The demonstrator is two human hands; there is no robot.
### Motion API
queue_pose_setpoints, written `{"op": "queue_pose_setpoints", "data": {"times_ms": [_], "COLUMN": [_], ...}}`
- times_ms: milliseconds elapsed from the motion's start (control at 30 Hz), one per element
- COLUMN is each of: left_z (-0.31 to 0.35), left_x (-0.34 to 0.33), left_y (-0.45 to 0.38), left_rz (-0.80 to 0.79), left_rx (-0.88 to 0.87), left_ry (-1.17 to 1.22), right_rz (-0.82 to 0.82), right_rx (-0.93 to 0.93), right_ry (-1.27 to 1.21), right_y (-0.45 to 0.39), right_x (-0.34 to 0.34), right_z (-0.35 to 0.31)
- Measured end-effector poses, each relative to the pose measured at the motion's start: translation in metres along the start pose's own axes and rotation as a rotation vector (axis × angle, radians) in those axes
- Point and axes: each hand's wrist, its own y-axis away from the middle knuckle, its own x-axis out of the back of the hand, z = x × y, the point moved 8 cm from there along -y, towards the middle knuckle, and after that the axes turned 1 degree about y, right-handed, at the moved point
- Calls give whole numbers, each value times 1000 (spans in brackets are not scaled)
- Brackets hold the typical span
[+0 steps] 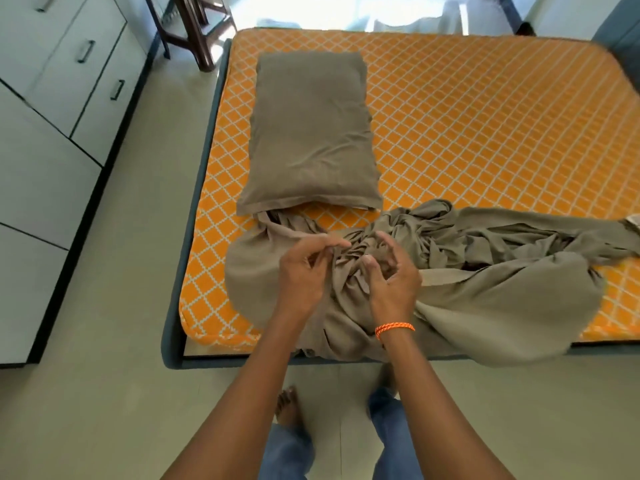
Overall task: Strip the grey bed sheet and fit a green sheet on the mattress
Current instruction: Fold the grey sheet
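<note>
The grey-brown bed sheet (485, 289) lies bunched in a crumpled heap along the near edge of the orange patterned mattress (485, 133), with part of it hanging over the front. My left hand (304, 275) pinches gathered folds of the sheet between thumb and fingers. My right hand (391, 275), with an orange cord bracelet at the wrist, has its fingers curled round the bunched cloth right beside the left. A pillow (311, 133) in a matching grey-brown case lies on the left part of the mattress. No green sheet is in view.
White drawer cabinets (62, 98) line the left wall, with a strip of tiled floor (121, 306) between them and the dark bed frame (173, 323). A dark wooden chair (194, 32) stands past the bed's far left corner. My bare feet are on the floor below.
</note>
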Motion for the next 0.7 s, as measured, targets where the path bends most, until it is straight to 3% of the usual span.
{"op": "queue_pose_setpoints", "data": {"times_ms": [133, 267, 367, 567, 700], "left_z": [0, -9, -7, -10, -7], "left_x": [-40, -62, -77, -110, -129], "left_y": [14, 13, 11, -6, -13], "left_rz": [-3, 135, 234, 389, 488], "left_rx": [129, 300, 349, 509, 653], "left_ry": [65, 201, 137, 272, 436], "right_rz": [93, 131, 106, -122, -188], "right_rx": [-86, -131, -134, -74, -77], "right_ry": [-51, -33, -13, -76, -67], "right_y": [-6, -18, -27, -66, -88], "right_x": [14, 27, 33, 42, 55], "right_z": [-2, 12, 18, 16, 8]}}
